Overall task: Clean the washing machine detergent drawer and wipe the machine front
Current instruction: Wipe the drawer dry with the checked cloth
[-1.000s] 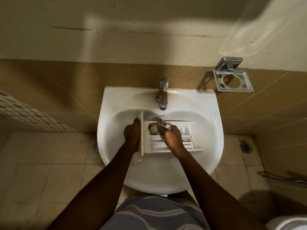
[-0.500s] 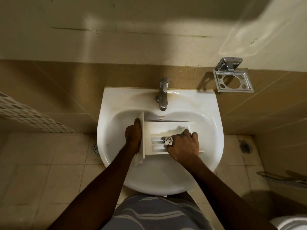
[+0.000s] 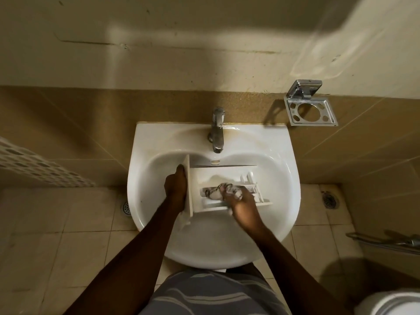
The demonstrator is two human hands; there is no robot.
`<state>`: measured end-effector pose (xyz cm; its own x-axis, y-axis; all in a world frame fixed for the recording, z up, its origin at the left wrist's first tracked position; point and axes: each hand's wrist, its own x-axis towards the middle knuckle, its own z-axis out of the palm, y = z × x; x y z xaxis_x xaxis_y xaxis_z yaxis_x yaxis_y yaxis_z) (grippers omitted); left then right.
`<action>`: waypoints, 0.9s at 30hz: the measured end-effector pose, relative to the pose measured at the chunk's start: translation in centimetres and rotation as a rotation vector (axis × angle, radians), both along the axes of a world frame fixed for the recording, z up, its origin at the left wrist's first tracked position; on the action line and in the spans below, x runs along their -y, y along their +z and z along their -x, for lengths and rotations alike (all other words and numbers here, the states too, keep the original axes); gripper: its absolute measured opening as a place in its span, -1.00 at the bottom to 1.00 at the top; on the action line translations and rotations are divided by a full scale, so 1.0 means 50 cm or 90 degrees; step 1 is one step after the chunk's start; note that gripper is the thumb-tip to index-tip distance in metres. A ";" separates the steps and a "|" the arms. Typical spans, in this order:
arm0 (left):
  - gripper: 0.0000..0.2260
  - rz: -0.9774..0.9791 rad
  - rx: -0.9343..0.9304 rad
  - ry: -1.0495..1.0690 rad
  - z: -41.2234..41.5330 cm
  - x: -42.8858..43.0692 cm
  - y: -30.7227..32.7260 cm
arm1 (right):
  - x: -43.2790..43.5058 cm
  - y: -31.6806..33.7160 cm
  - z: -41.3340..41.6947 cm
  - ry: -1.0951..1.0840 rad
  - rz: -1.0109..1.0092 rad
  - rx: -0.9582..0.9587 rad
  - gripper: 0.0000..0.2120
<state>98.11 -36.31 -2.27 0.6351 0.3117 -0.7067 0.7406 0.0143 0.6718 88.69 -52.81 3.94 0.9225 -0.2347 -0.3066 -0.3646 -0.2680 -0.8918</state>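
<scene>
Detergent drawer (image 3: 227,173) lies inside the white sink (image 3: 280,178), just below the tap (image 3: 217,130). It's crosswise, w/ its front panel at the left end, standing on edge. Left hand (image 3: 176,187) grips that front panel, fingers curled against its outer face. Right hand (image 3: 244,206) is clenched on a crumpled cloth (image 3: 216,192), grey & white, and presses it down into the drawer's near compartment, approx. mid-length. The small divider pieces at the drawer's right end show just past the knuckles. Both forearms reach in from the btm of the view, over a striped garment (image 3: 211,294). On the tan tiled wall, up & right of the sink, hangs a chrome holder (image 3: 311,112) w/ cut-out rings. One floor drain (image 3: 329,200) sits in the tiles right of the sink, a second drain (image 3: 126,208) left of it. At the far left edge is a white perforated basket (image 3: 34,164); lower right, a metal rail (image 3: 386,243) & part of a white toilet (image 3: 391,303).
</scene>
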 end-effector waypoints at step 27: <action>-0.48 0.142 0.040 0.008 0.016 0.016 0.045 | -0.021 0.060 -0.009 -0.301 -0.227 0.139 -0.70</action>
